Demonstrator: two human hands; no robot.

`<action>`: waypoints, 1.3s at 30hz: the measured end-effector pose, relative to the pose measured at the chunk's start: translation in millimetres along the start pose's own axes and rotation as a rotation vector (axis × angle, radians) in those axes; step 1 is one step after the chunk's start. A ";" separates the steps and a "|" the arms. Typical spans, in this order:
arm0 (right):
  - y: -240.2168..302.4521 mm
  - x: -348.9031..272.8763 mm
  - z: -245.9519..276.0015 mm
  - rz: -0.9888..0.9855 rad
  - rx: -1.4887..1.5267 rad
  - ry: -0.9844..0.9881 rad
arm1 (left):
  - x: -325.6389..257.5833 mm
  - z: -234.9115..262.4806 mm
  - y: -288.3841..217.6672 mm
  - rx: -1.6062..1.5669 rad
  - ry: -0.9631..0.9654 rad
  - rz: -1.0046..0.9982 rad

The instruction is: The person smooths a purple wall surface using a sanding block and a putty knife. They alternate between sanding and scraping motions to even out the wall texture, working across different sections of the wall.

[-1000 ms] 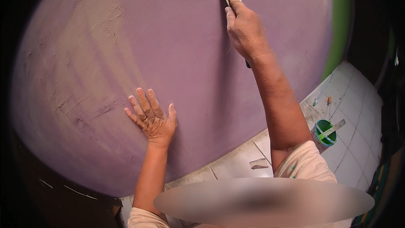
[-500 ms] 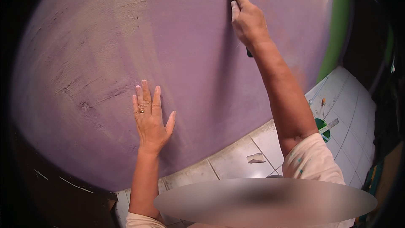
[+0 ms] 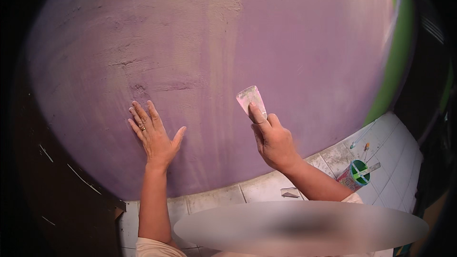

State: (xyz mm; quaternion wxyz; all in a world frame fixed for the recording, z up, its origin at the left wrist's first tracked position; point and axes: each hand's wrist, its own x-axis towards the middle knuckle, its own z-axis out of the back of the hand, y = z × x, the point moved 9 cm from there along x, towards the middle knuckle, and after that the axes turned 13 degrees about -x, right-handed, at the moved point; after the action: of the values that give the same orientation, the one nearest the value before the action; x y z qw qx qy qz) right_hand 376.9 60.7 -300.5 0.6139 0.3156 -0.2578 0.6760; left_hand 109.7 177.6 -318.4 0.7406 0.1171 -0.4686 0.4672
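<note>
A purple wall (image 3: 285, 43) fills most of the view, its left half marked with yellowish streaks and rough, cracked patches. My left hand (image 3: 154, 138) lies against it with fingers spread, just below a crumbly spot. In my right hand (image 3: 276, 143) is a putty knife (image 3: 250, 100), its pinkish, smeared blade pointing up and slightly left. The index finger presses along the blade while the other fingers wrap the handle, which is hidden. Whether the blade touches the wall I cannot tell.
White floor tiles (image 3: 266, 188) run along the wall's foot. A small grey-white scrap (image 3: 289, 192) lies there. At right stands a bucket (image 3: 353, 176) with a green inside and a flat strip (image 3: 371, 168) across it. A green band (image 3: 392, 66) edges the wall.
My right hand has come down from high on the wall with the putty knife. My left hand has shifted slightly left. The view has turned, bringing more of the bucket out from behind my arm.
</note>
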 end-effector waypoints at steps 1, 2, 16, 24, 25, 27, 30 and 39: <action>7.5 7.3 -10.1 0.004 -0.019 -0.035 | 0.8 -1.1 2.7 0.004 0.032 0.027; 13.3 14.4 -22.0 0.007 -0.035 -0.070 | 1.8 -0.2 4.0 0.009 0.054 0.017; 50.4 148.1 22.0 -0.155 -0.052 -0.120 | 2.0 14.8 6.9 -0.146 0.125 -0.048; 26.5 195.5 59.1 -0.167 0.036 -0.250 | 0.0 16.0 5.9 -0.163 0.091 -0.103; 26.1 209.5 71.0 -0.203 0.091 -0.223 | 0.8 14.5 5.0 -0.166 0.077 -0.095; 27.1 205.9 65.7 -0.193 0.083 -0.197 | 0.5 17.0 4.7 -0.169 0.050 -0.112; 26.1 151.3 29.3 -0.081 -0.039 -0.169 | 0.6 20.2 2.0 -0.181 0.060 -0.111; 14.4 223.4 79.0 -0.201 0.143 -0.316 | 3.3 22.7 -3.3 -0.193 0.032 -0.144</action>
State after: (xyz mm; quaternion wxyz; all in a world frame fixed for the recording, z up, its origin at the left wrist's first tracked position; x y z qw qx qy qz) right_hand 360.7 150.0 -81.2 0.6063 0.4846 -0.2695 0.5701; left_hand 99.5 163.9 -302.8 0.7873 0.0713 -0.4899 0.3674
